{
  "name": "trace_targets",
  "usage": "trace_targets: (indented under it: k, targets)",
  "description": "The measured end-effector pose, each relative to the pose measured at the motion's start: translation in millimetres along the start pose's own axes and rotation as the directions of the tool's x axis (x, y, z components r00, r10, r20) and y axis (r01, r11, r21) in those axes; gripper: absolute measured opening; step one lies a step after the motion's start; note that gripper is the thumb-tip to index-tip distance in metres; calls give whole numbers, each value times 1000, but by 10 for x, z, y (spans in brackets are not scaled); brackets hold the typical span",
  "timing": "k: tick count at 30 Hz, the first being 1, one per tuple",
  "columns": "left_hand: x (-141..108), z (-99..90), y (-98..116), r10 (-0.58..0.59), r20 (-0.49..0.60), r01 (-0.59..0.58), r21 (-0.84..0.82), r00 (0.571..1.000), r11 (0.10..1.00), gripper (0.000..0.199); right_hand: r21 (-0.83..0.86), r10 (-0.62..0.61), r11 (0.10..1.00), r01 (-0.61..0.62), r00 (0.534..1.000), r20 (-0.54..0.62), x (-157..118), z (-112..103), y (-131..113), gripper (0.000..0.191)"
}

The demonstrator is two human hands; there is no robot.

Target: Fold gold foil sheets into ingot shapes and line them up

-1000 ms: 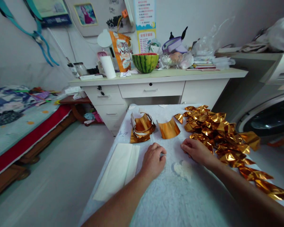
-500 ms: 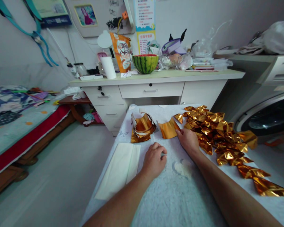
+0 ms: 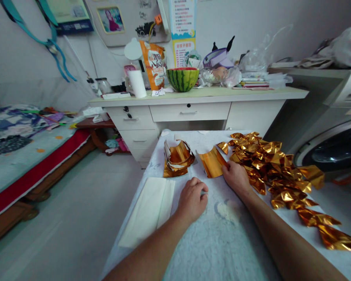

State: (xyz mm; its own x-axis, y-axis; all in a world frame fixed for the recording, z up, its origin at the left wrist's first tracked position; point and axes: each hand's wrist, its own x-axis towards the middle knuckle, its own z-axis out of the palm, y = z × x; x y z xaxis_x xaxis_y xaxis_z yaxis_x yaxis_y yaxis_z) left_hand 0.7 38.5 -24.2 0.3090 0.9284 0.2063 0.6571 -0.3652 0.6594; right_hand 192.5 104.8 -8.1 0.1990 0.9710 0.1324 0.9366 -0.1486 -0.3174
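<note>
My right hand (image 3: 236, 177) pinches the right edge of a curved gold foil sheet (image 3: 213, 163) on the cloth-covered table (image 3: 204, 249). My left hand (image 3: 193, 197) rests with curled fingers beside some folded white paper (image 3: 148, 210); a small pale thing shows at its fingertips, too little to make out. Behind it stands a curled stack of gold foil sheets (image 3: 179, 158) with white edges. Many twisted gold foil pieces (image 3: 269, 164) lie heaped along the table's right side.
Beyond the table is a white desk (image 3: 190, 111) bearing a cut watermelon (image 3: 183, 79), an orange bag (image 3: 154, 64) and a white roll (image 3: 137, 84). A washing machine (image 3: 333, 113) stands at the right, a bed (image 3: 46, 156) at the left.
My right hand has drawn the gold sheet slightly nearer, and the sheet's right edge is now lifted. My left hand has barely moved. The whole view has shifted slightly.
</note>
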Motion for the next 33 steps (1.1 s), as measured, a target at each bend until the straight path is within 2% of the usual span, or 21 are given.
trace_targets:
  k: [6,12,18,22,27,30,33]
  targets:
    - [-12,-38,36,0,12,0,-5,1000,1000,17,88,6,996,-6,1000,-1,23,0,51,19]
    - [-22,-42,37,-5,16,5,-24,1000,1000,17,186,25,982,-24,1000,-1,36,-61,113,22]
    - [-22,-59,39,-11,14,12,-59,1000,998,12,211,-17,977,13,1000,16,13,-164,169,24]
    - [-33,-86,60,-13,4,13,-142,1000,990,6,202,-71,977,65,997,25,-50,-264,195,25]
    - [-32,-147,92,-29,-26,21,-269,999,963,20,200,-107,975,103,994,11,-230,-429,228,28]
    - [-39,-198,113,-54,-54,32,-345,997,938,27,220,-93,970,107,993,-71,-382,-511,252,30]
    - [-71,-229,144,-106,33,108,-501,994,859,30,320,-66,942,104,989,-129,-531,-529,272,32]
